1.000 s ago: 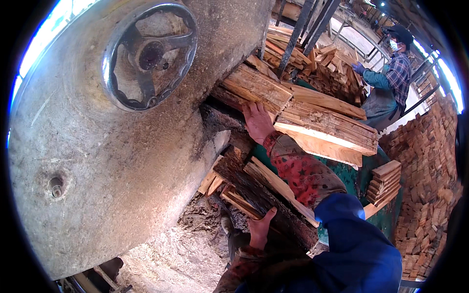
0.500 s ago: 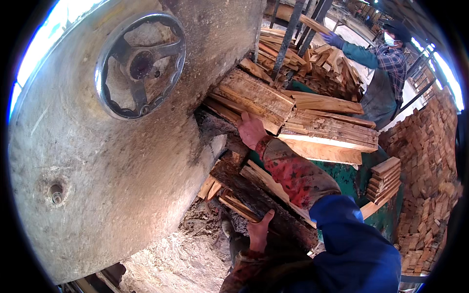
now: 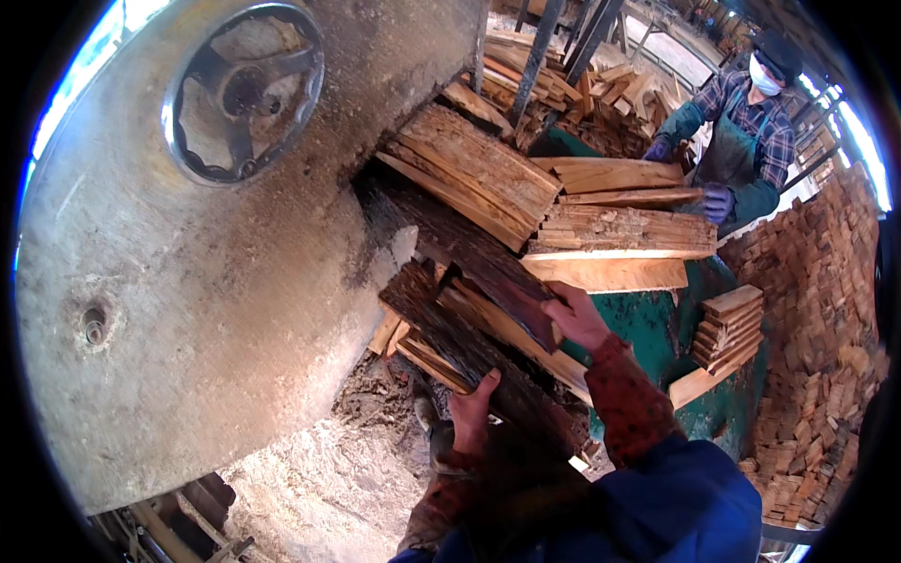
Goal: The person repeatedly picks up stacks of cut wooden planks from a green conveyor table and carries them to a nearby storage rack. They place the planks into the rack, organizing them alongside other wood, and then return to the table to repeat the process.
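Note:
My right hand point(image 3: 578, 317) is closed round the near end of a dark bark slab point(image 3: 474, 255), whose far end reaches back beside the machine. Lower down, my left hand point(image 3: 469, 411) grips the edge of another bark-covered slab point(image 3: 488, 361), thumb on top. Pale boards point(image 3: 511, 328) show between the two slabs. Beyond the right-hand slab lies a thick stack of sawn boards point(image 3: 474, 174) on the green table point(image 3: 648, 342). The fingers of my left hand are partly hidden under the wood.
A large metal machine cover point(image 3: 216, 328) with a handwheel point(image 3: 242, 94) fills the left. At the far right a co-worker point(image 3: 751, 141) in gloves holds boards point(image 3: 629, 197). A small stack of strips point(image 3: 727, 328) sits on the table, near a tall pile of wood pieces point(image 3: 817, 357). Sawdust covers the floor point(image 3: 310, 507).
My right hand has moved from beside the board stack toward me, and now grips the dark bark slab's end. The co-worker has turned and brought both hands down to the boards.

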